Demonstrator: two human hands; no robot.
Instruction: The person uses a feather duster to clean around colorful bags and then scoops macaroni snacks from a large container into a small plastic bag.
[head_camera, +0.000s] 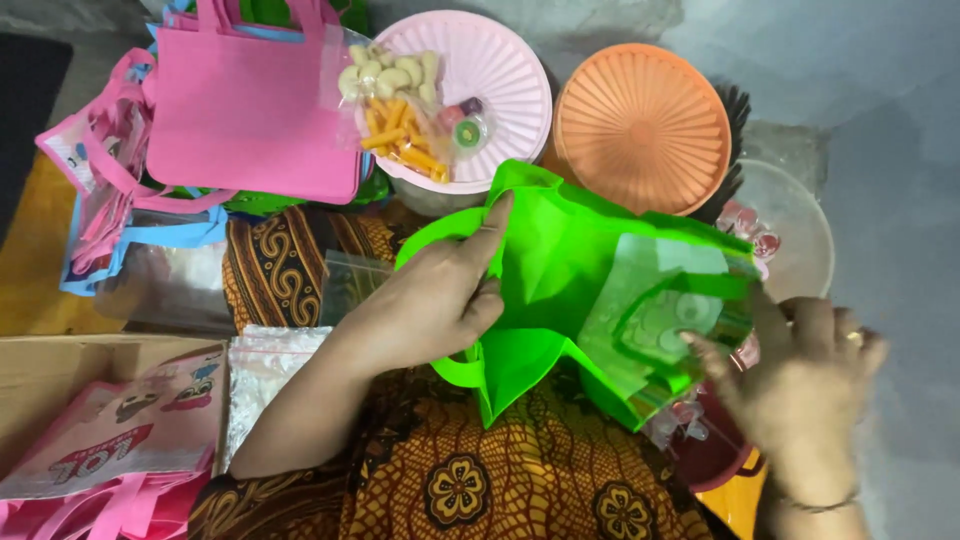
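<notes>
- A green bag (560, 270) is pinched at its rim by the left hand (430, 300).
- Its far side is gripped by the right hand (800, 385), fingers curled.
- Beyond the fingers, a snack packet (410, 105) is held on a pink lid (490, 80).

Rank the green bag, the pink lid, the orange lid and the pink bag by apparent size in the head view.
1. green bag, nearest the camera
2. pink bag
3. pink lid and orange lid: roughly alike, the pink partly covered, so unranked.

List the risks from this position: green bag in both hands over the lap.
1. The snack packet lies over the pink lid edge and the pink bag; a nudge might tip it off.
2. The left hand grips only the green bag rim, and the right hand is blurred; the bag may slip.
</notes>
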